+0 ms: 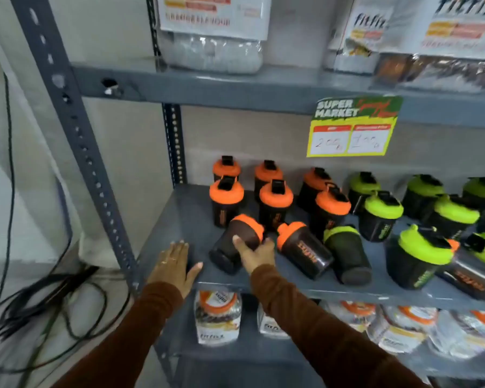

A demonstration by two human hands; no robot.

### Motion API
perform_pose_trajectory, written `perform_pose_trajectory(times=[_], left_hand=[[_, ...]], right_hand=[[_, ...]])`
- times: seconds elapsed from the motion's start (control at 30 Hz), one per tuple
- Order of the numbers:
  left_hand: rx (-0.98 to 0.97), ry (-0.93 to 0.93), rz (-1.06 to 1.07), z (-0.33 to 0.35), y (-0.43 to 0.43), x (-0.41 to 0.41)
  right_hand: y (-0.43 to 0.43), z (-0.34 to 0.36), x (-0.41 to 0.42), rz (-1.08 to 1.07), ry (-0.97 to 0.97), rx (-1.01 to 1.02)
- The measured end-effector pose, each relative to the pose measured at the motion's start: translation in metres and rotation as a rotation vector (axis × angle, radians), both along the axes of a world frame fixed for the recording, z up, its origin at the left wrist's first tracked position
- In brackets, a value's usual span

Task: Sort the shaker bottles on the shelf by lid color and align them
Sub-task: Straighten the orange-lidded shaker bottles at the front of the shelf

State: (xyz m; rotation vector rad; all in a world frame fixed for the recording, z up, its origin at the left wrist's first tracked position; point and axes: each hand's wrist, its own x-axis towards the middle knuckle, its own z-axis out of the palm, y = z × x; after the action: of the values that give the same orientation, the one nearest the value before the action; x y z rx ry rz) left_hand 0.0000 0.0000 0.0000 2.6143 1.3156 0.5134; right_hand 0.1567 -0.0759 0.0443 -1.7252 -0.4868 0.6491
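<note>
Right hand (256, 254): fingers wrapped around a tilted orange-lidded shaker bottle (235, 243) near the shelf's (177, 219) front left.
Left hand (175, 263): flat on the shelf's front-left corner, fingers spread, holding nothing.
Orange-lidded bottles (275, 204): upright, back left.
Green-lidded bottles (381, 214): right side.
Toppled bottles (303, 252): front edge, middle.

The grey metal shelf (179, 219) was loaded with dark shaker bottles: upright orange-lidded bottles (275, 204) were grouped at the left, upright green-lidded bottles (381, 215) at the right. Near the front edge, two orange-lidded bottles (303, 247) and one green-lidded bottle (347, 256) were laid on their sides.
</note>
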Motion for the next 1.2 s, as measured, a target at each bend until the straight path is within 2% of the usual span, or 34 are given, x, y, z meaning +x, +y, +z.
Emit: perform_pose_trajectory(times=[0.07, 0.13, 0.23, 0.37, 0.4, 0.47, 0.6, 0.73, 0.83, 0.93, 1.03, 1.13, 1.2], left_hand=[[-0.095, 0.079, 0.027, -0.013, 0.002, -0.005], [-0.072, 0.097, 0.049, -0.021, 0.002, -0.007], [-0.047, 0.208, 0.028, -0.022, 0.009, -0.008], [-0.066, 0.297, 0.025, -0.018, 0.01, -0.009], [-0.066, 0.297, 0.019, -0.016, 0.009, -0.009], [-0.059, 0.293, 0.013, -0.014, 0.007, -0.009], [-0.077, 0.328, 0.008, -0.012, 0.006, -0.008], [-0.088, 0.336, 0.015, -0.011, 0.005, -0.008], [-0.083, 0.333, 0.02, -0.011, 0.006, -0.008], [-0.084, 0.322, 0.009, -0.01, 0.005, -0.008], [-0.076, 0.359, 0.02, -0.008, 0.003, -0.008], [-0.086, 0.352, 0.021, -0.008, 0.002, -0.008], [-0.086, 0.342, 0.011, -0.006, 0.001, -0.007]], right_hand=[[0.012, 0.008, 0.006, -0.076, 0.133, -0.098], [0.031, 0.01, 0.017, -0.053, 0.214, -0.152], [0.051, 0.023, 0.014, 0.022, 0.127, -0.177], [0.062, 0.013, 0.008, 0.074, 0.143, -0.083], [0.054, 0.008, 0.002, 0.054, 0.134, -0.064], [0.036, 0.0, -0.011, -0.193, 0.202, 0.012], [0.024, 0.003, -0.026, -0.226, -0.014, 0.223], [0.02, -0.006, -0.032, -0.117, -0.169, 0.244], [0.016, -0.011, -0.034, -0.017, -0.198, 0.212], [0.008, -0.017, -0.029, 0.074, -0.276, 0.128], [-0.011, -0.011, -0.016, 0.196, -0.464, -0.022], [-0.028, 0.002, 0.004, 0.121, -0.812, -0.125], [-0.031, 0.006, 0.022, -0.001, -1.04, -0.297]])
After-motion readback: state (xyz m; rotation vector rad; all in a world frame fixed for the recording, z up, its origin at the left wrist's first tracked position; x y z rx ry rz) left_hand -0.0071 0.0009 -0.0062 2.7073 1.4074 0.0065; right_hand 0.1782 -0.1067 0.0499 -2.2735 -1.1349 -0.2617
